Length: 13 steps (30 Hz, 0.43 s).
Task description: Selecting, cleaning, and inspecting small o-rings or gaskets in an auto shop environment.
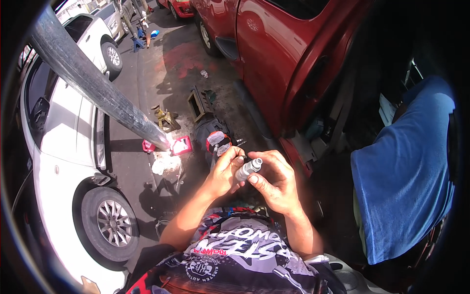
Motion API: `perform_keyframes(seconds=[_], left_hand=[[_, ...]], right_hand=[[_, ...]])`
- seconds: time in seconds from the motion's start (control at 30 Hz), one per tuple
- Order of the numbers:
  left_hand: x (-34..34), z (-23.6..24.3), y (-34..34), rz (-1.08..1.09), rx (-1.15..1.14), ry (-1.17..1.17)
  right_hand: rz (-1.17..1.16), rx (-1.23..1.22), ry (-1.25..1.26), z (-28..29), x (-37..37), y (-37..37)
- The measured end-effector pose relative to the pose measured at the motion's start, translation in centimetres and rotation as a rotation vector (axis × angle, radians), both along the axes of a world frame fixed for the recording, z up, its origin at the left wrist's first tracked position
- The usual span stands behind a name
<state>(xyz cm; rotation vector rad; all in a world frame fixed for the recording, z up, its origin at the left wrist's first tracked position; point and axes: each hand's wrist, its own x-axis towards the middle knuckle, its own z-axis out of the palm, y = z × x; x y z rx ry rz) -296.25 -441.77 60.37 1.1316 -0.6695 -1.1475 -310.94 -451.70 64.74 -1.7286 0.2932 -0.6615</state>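
In front of my chest I hold a silver-grey cylindrical metal part (pixel 248 169) with a narrower, stepped end pointing up and to the right. My left hand (pixel 223 172) is closed around its left side, thumb near the upper edge. From the other side, my right hand (pixel 278 186) curls about it, with the thumb lying against the lower right of the part. A small dark piece (pixel 246 159) shows between the left fingertips and the part; its kind cannot be made out. Most of the fingers behind the part are hidden.
A red vehicle (pixel 274 54) stands ahead right, with a blue cloth (pixel 406 181) draped nearer. To the left are a white car (pixel 58 161) and a slanting metal post (pixel 93 78). A yellowish jack stand (pixel 166 119), a floor jack (pixel 208 128) and a red tray (pixel 181 145) sit on the ground.
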Motion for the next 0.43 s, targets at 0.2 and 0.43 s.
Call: perform_keyframes(seconds=[0.2, 0.43], left_hand=[[8.9, -0.8, 1.7, -0.071, 0.059, 0.244], [18.0, -1.0, 2.9, -0.297, -0.015, 0.523]], right_hand=[[-0.195, 0.209, -0.072, -3.7, 7.2, 1.7], [-0.413, 0.206, 0.076, -3.1, 13.8, 5.8]])
